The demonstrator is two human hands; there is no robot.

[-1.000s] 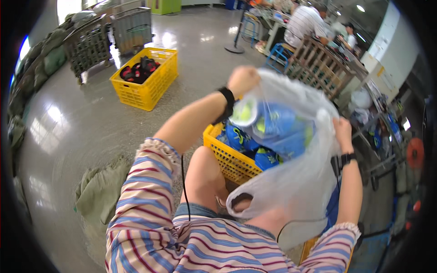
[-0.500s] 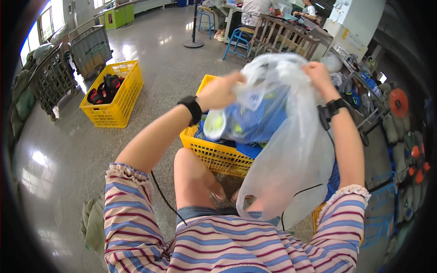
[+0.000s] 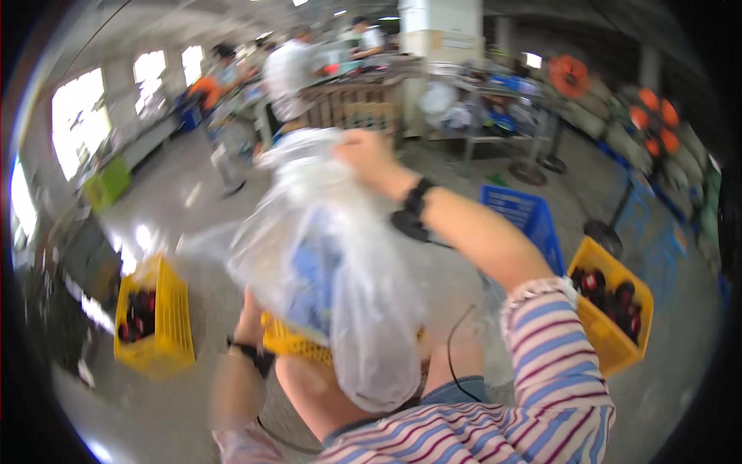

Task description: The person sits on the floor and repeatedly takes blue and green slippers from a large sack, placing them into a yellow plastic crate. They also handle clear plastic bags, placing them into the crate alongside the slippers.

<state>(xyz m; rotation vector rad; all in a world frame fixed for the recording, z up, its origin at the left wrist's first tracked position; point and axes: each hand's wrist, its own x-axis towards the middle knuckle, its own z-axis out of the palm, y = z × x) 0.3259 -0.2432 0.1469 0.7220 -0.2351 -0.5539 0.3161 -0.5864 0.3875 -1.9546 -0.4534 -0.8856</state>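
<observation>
My right hand (image 3: pixel 371 161) is raised with its fingers closed on the gathered top of a large translucent plastic bag (image 3: pixel 379 309). The bag hangs down in front of me, its bottom between my thighs. Blue items (image 3: pixel 315 267) show dimly through the film; I cannot tell their kind. Low at the bag's left side is my left hand (image 3: pixel 249 315), its fingers hidden behind the plastic and smeared by motion. Below the bag, part of a yellow crate (image 3: pixel 297 340) shows in front of my knees; the bag covers most of it.
A yellow crate (image 3: pixel 166 329) of black and red items stands on the left, and another yellow crate (image 3: pixel 618 340) of similar items on the right. Beside that one is a blue crate (image 3: pixel 529 220). Farther off are people at worktables, a cart (image 3: pixel 502 135) and orange-bladed fans (image 3: pixel 653 120).
My view has swung up and to the right. My left hand has left the bag's top and dropped to its lower left side. The bag now hangs upright from my right hand.
</observation>
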